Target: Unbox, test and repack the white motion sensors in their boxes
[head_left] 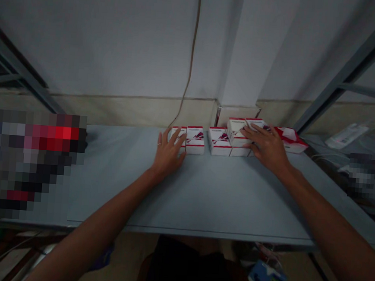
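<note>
At twelve o'clock from the middle of the table (183,196), a pair of white boxes (195,140) stands one layer high; at one o'clock, a lower row (220,142) carries two upper boxes (236,129). The left hand (168,154), at eleven, lies open with fingers spread over the pair's left box. The right hand (267,147), near two, reaches across the upper boxes; whether it grips, I cannot tell. The arranging looks part done: one group is stacked, the pair unstacked, a gap between them.
</note>
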`<state>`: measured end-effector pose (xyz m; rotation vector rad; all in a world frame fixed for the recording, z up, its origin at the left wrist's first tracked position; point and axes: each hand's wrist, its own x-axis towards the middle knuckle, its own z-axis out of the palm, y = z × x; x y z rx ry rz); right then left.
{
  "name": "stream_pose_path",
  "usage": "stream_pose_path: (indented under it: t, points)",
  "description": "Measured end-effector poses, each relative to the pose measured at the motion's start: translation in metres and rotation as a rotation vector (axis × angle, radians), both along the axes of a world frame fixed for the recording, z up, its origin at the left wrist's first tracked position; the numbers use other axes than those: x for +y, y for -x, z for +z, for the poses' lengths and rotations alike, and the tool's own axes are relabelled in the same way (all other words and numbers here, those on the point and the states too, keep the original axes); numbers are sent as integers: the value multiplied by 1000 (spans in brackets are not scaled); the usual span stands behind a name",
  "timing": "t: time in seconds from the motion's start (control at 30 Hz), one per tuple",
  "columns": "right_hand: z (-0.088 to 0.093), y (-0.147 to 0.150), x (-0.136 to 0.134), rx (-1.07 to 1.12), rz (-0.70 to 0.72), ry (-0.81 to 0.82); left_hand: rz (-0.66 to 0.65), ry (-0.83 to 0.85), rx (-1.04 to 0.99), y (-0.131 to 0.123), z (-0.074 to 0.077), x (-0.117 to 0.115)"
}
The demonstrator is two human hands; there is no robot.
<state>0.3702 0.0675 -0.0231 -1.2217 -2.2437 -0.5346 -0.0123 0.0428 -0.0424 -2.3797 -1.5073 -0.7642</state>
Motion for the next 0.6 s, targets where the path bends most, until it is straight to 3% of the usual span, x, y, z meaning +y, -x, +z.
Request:
stream_pose_path:
  t: [0.17,0.37,0.6]
  points:
    - [-2,4,-3,-3,19,-55,-27,101,2,8,-12,12]
    - [-2,6,-3,3,20,-64,-146,-15,95,0,-6,13]
    - [-10,25,-10,107,172,-99,-300,-71,118,-5,-8,17]
